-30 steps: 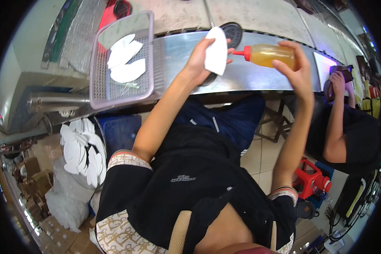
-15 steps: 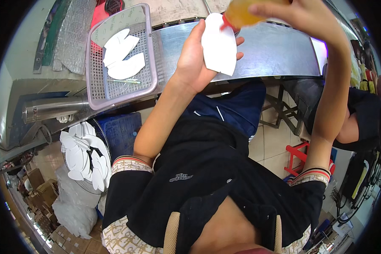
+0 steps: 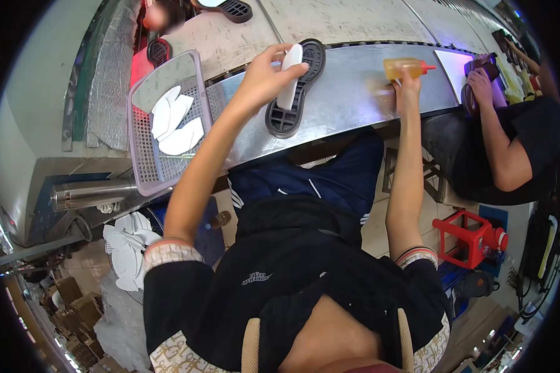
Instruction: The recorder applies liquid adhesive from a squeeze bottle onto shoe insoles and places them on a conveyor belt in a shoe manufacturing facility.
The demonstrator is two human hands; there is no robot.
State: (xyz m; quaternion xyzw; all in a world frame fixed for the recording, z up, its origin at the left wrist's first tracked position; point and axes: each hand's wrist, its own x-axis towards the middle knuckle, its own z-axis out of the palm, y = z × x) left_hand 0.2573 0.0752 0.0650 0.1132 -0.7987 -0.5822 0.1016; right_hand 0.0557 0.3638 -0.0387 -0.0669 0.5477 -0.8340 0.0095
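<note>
near left: a heap of white, thin, curved pieces (image 3: 127, 252) is lying below bench level. left: a mauve, perforated plastic basket (image 3: 134, 143) is holding similar pieces. farther: the left hand (image 3: 264, 81), clamped, is gripping a white, elongated flat insert (image 3: 285, 96) over a black, ribbed shoe sole (image 3: 300, 93) resting on a silver metal bench (image 3: 348, 93); contact cannot be told. right: the right hand (image 3: 407, 90), clamped, is gripping a translucent bottle of amber liquid (image 3: 399, 67), its red nozzle pointing right.
</note>
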